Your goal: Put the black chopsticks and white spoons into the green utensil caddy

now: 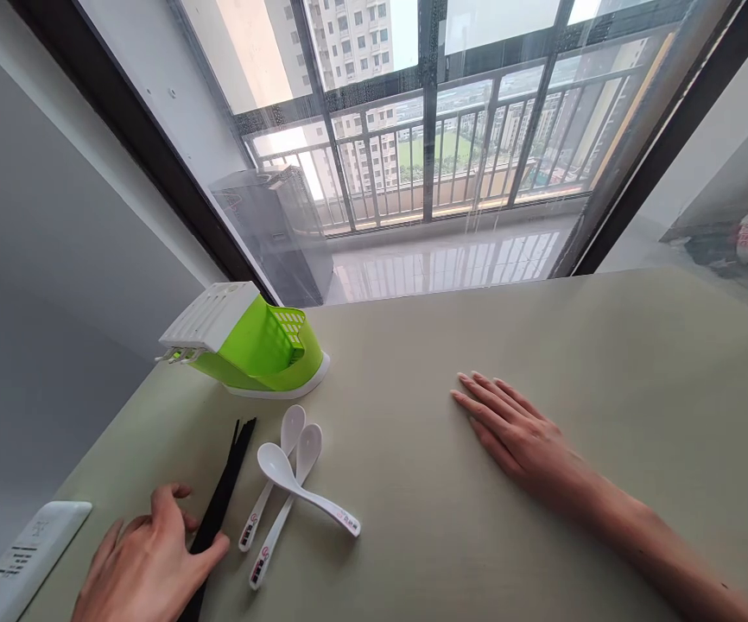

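Note:
My left hand [150, 557] is at the lower left, over a bundle of black chopsticks [228, 479] lying on the table. Its thumb reaches across the chopsticks while the curled fingers stay on their left side, with a gap between thumb and forefinger. Part of the bundle is hidden under the hand. Just right of the chopsticks lie three white spoons with printed handles; one spoon [309, 494] rests crosswise over the other two. My right hand [520, 432] lies flat, palm down, on the table, fingers stretched out and holding nothing.
Behind the spoons stands a green and white utensil holder [276, 354] with a slotted white top. A white power strip [30, 553] sits at the left edge of the pale green table [406, 389]. Beyond the table's far edge is a glass window [452, 155] onto a balcony.

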Available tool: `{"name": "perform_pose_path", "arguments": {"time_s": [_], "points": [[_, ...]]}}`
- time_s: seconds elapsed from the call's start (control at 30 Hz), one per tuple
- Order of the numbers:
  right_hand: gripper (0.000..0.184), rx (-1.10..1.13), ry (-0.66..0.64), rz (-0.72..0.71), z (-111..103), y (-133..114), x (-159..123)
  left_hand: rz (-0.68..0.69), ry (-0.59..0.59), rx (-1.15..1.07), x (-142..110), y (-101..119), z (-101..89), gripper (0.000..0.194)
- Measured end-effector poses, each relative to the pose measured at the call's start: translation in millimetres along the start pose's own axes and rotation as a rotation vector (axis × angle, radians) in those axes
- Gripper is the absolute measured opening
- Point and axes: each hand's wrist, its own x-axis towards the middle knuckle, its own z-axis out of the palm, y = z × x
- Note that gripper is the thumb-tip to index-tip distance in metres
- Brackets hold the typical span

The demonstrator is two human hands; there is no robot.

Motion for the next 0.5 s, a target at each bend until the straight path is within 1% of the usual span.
{"name": "perform_pose_path", "arguments": {"time_s": [0.2,0.3,0.43,0.5], "points": [[0.052,-0.013,-0.015,0.001,0,0,0,0.030,-0.007,0.130,0,7,-4.8,0.038],[0.052,-0.002,-0.009,0.005,0,1,0,0.020,-0.022,0.175,-1,11,-7.1,0.039],[0.053,0.003,-0.004,0.008,1,1,-1,-0.002,-0.059,0.144,-2,16,-12.1,0.043],[0.055,0.005,-0.005,0.008,1,1,-1,-0.035,-0.084,0.112,-2,16,-13.3,0.046]]}}
